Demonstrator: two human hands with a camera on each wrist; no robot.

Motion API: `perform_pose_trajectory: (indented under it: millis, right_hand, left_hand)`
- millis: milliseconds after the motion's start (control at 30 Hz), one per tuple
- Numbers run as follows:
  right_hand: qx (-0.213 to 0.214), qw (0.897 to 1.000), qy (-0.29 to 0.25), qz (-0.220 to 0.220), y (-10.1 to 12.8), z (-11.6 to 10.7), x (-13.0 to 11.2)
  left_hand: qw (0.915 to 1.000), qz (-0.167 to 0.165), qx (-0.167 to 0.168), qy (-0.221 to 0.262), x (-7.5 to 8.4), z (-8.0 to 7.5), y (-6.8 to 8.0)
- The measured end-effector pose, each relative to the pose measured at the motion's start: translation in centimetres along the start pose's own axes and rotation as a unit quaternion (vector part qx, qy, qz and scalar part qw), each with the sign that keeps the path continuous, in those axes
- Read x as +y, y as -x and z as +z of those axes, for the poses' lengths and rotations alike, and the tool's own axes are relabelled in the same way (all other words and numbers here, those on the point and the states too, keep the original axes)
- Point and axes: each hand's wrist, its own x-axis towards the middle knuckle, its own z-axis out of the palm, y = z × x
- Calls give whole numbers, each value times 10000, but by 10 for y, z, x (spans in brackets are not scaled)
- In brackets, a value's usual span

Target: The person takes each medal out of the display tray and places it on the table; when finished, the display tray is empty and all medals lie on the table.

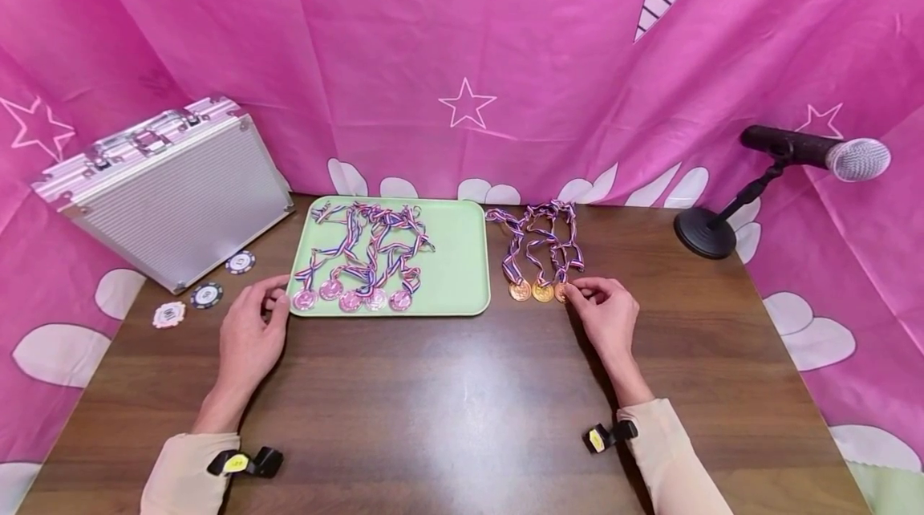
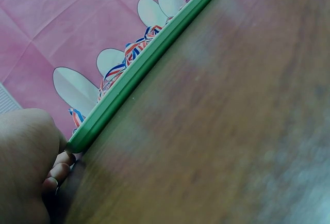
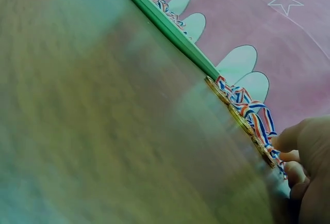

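**A:** What do the 2 hands do?

**B:** The left hand (image 1: 249, 334) rests on the table (image 1: 447, 411) at the near left corner of the green tray (image 1: 462, 258). Its fingers (image 1: 270, 290) are loosely curled and touch the tray's corner; the left wrist view shows the fingertips (image 2: 61, 163) against the rim (image 2: 149, 64). Whether they pinch the rim cannot be told, since that view is blurred.

**A:** And the right?

**B:** The right hand (image 1: 606, 314) lies on the table just right of 3 gold medals (image 1: 540, 290). Its fingers (image 1: 577, 288) are bent, and the tips touch the rightmost medal (image 1: 561, 291). The right wrist view shows the fingertips (image 3: 284, 142) at that medal's edge (image 3: 263, 152), apparently closing on it.

**A:** Where are the medals?

**B:** The 3 gold medals lie in a row on the bare table, just beside the tray's right edge, their striped ribbons (image 1: 541, 234) trailing away from the person. 5 pink medals (image 1: 351, 300) lie in a row along the tray's near edge, with tangled ribbons (image 1: 368, 238) behind them.

**A:** What else is shown?

**B:** A closed metal case (image 1: 166, 190) stands tilted at far left, with 3 chips (image 1: 205, 294) on the table before it. A microphone (image 1: 816, 154) on a round stand is at far right. A pink cloth (image 1: 462, 58) with stars forms the backdrop.
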Motion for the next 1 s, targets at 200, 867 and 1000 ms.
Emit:
perform_pose_trajectory:
  millis: [200,867,1000]
  right_hand:
    - [231,9989,-368,-164,8,4,-12]
    - [-1265,9809,-799,-1243,61,75,-105]
    - [-1392,9795,-508,-1361,66,91,-121]
  left_hand:
    - [10000,55,7,7,1,0,1]
    - [9998,119,120,53,0,0,2]
    - [9999,94,119,58,0,0,1]
